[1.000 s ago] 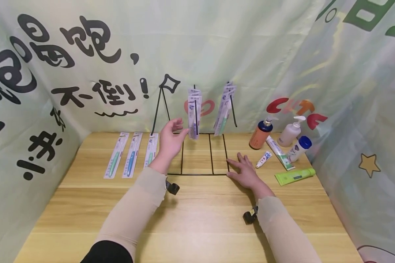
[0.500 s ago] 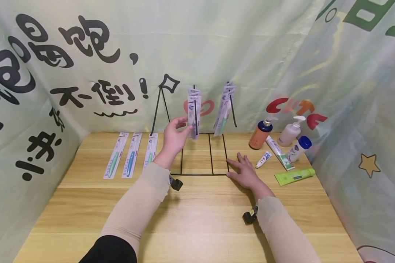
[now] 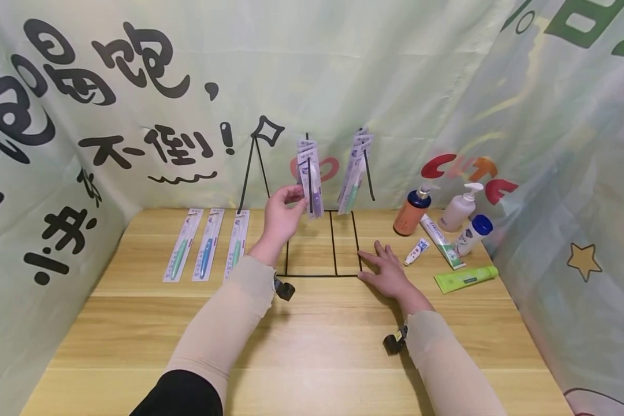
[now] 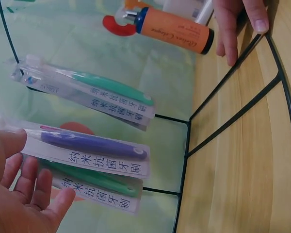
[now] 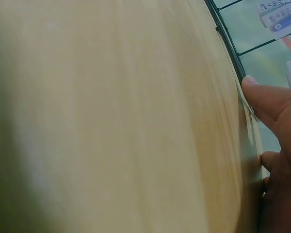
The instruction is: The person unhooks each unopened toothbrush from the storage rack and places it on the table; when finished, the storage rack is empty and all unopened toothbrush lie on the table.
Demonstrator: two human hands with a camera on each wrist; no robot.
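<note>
A black wire rack (image 3: 334, 242) carries packaged toothbrushes on its hooks. On the middle hook hang a purple toothbrush (image 4: 94, 148) in front and a green toothbrush (image 4: 94, 180) behind it. My left hand (image 3: 283, 216) is at the left side of this bunch, its relaxed fingertips against the purple toothbrush's package, which tilts with its lower end to the right. More toothbrushes (image 3: 355, 173), a green one in front, hang from the right hook. With fingers spread, my right hand (image 3: 387, 271) rests on the rack base's right front corner, thumb (image 5: 250, 81) on the wire.
Three packaged toothbrushes lie on the table left of the rack, one of them blue (image 3: 208, 245). To the right stand an orange pump bottle (image 3: 412, 214), a pale pump bottle (image 3: 457, 212) and a blue-capped bottle (image 3: 472, 236). Several tubes, including a green one (image 3: 465, 279), lie near them.
My left hand has moved right to the middle bunch. The front toothbrush's package has swung, its lower end shifting right. My right hand stays in place.
</note>
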